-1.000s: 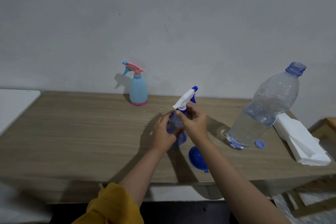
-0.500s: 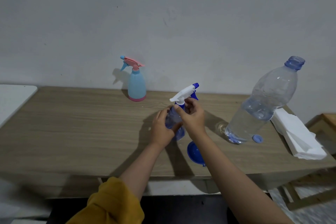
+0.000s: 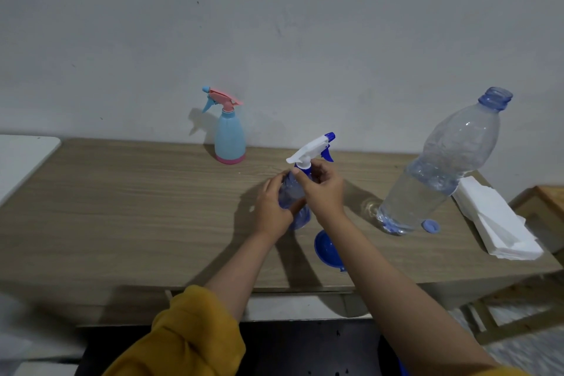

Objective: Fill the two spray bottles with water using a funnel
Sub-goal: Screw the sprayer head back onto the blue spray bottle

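While the left hand (image 3: 271,207) grips its translucent body, the right hand (image 3: 323,192) pinches the blue spray bottle (image 3: 293,189) neck.

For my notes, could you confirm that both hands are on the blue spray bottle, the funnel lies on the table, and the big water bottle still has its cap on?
Not quite: the head view shows the big water bottle open at the neck, with its cap on the table beside its base. The rest holds: the left hand and the right hand are on the blue spray bottle, and the funnel lies on the table.
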`<state>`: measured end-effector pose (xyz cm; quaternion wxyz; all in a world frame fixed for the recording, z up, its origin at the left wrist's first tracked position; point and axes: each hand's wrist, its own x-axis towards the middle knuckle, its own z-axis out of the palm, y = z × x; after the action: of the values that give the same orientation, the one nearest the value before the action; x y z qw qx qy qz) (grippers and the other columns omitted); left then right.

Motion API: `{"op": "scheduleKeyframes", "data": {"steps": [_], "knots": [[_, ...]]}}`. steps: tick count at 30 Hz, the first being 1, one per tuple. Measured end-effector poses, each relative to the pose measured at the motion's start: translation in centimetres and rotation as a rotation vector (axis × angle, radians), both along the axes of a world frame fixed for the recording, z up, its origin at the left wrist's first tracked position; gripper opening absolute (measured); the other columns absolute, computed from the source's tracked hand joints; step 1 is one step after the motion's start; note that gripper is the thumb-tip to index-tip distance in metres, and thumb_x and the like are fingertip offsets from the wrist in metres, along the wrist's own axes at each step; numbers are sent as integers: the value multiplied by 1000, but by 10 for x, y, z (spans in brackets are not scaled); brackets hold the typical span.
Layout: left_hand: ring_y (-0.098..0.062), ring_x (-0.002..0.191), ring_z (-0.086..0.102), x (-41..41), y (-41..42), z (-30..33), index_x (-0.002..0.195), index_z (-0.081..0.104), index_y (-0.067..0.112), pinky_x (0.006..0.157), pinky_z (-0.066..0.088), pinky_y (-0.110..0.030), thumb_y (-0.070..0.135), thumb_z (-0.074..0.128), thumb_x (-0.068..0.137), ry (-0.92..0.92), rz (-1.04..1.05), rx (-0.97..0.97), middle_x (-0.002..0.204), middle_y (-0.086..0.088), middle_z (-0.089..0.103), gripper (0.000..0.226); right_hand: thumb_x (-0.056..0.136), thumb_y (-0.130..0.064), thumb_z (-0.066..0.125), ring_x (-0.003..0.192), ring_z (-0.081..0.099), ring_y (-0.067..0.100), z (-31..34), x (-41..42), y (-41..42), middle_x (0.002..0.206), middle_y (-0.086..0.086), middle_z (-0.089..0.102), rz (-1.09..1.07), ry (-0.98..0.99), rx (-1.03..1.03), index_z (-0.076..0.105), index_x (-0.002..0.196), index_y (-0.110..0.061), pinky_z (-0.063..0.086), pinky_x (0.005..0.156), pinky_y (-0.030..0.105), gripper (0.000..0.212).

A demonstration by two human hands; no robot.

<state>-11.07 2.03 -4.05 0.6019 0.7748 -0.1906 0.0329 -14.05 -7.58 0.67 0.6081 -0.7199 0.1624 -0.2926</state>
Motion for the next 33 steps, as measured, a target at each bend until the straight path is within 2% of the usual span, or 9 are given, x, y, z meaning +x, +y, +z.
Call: {"op": "scheduleKeyframes", "data": {"steps": [6,11,13,16,21,25,29,31,33], "knots": [[-14,107,58,-1,1,7,123,55,17,89,52,-29,13,81,69,50,-2,21,117,0,61,59,77,-16,78,92,68,20,3,0,-5,94,5,72,35,72,-26,68,98,-14,57,84,37,24],[-4,99,52,9,14,25,120,50,13,70,38,4,14,84,67,156,-179,73,112,5,55,63,82,-8,72,97,68,24,8,-2,-18,99,10,72,198,101,-18,68,104,-9,54,91,44,23],[-7,106,55,17,19,26,123,47,16,80,43,-3,9,82,68,186,-317,95,117,4,57,65,84,-5,69,97,68,22,9,-2,-16,101,10,72,240,115,-13,66,106,-6,54,93,41,22],[-16,112,59,21,19,23,124,48,19,94,51,-32,8,81,66,197,-350,111,119,-2,61,67,85,-3,67,94,67,20,3,0,-10,99,9,71,214,100,-17,64,105,-5,54,91,38,20],[-12,102,59,17,15,25,122,49,4,82,46,-11,-13,67,69,174,-312,64,113,-6,61,58,83,-12,68,91,67,20,-6,3,0,95,3,70,82,78,-117,62,98,-18,55,85,43,18],[-7,100,60,15,15,24,120,49,4,81,44,-8,-6,71,73,158,-304,68,111,-3,61,53,81,-19,64,92,66,19,-9,0,11,96,3,69,8,-12,-173,61,100,-19,54,84,42,19],[4,89,55,6,19,34,121,48,8,76,46,-8,0,69,80,184,-272,81,109,1,58,46,76,-22,78,103,56,14,-8,-4,20,118,4,50,-145,-7,-110,48,115,-14,47,79,10,50],[4,87,53,0,22,37,122,48,11,69,44,-4,4,70,80,199,-233,116,110,4,57,48,70,-28,83,108,49,11,-6,-1,18,128,1,39,-191,43,-148,40,127,-13,43,77,11,73],[0,94,53,-6,26,39,125,46,15,64,38,3,9,73,78,189,-231,186,113,7,55,54,69,-37,82,116,46,12,-4,6,14,136,-1,37,-130,69,-219,34,136,-16,44,88,22,85]]}}
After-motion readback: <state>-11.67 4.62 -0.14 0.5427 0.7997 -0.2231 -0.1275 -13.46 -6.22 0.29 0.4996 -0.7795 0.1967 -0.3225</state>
